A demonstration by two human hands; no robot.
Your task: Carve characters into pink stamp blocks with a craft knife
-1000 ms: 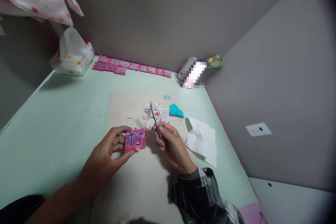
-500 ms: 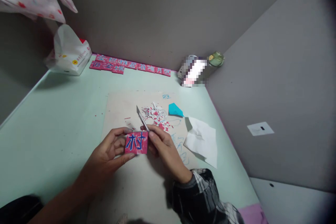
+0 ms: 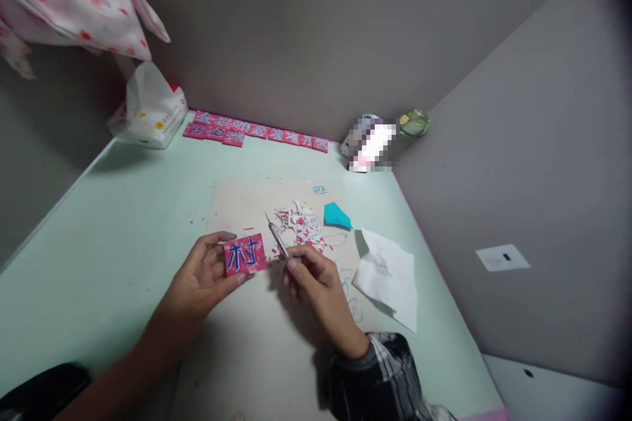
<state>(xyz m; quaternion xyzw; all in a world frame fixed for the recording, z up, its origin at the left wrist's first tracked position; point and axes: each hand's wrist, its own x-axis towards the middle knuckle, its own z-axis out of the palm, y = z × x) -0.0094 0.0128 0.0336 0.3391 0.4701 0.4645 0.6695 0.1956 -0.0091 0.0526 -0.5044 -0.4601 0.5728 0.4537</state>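
Between the thumb and fingers of my left hand [image 3: 207,270] is a small pink tile [image 3: 245,254] bearing a blue, pale-edged Chinese character. It is raised above a beige board [image 3: 237,342] and tilted a little. My right hand [image 3: 316,279], just to the right, pinches a silver craft knife [image 3: 279,241] like a pen, its thin blade pointing up and away. Blade and tile are apart. Past the knife lies a heap of red and white shavings [image 3: 299,220] on the board.
Beside the shavings are a teal paper piece [image 3: 337,215] and a crumpled white tissue [image 3: 388,276]. Similar pink tiles [image 3: 257,131] line the wall at the back of the pale green table [image 3: 138,223]. A tissue pack [image 3: 155,115] stands back left, a blurred-out bright object [image 3: 371,146] back right.
My right hand and the knife have drawn away from the tile, leaving a gap. The tile has turned slightly in my left hand. The whole view has shifted a little.
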